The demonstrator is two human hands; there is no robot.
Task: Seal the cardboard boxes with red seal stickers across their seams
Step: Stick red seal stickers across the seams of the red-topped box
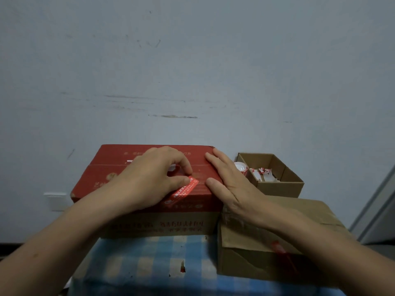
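Brown open box (275, 178) at rear right holds red-and-white sticker scraps. Red box (149, 178) sits on the checked bench (149, 263); a red sticker (183, 190) lies across its front top edge. Left hand (154, 178) fingers pinch the sticker; right hand (230, 182) lies flat, fingers spread, just beside. Closed brown box (267, 242) stands near right.
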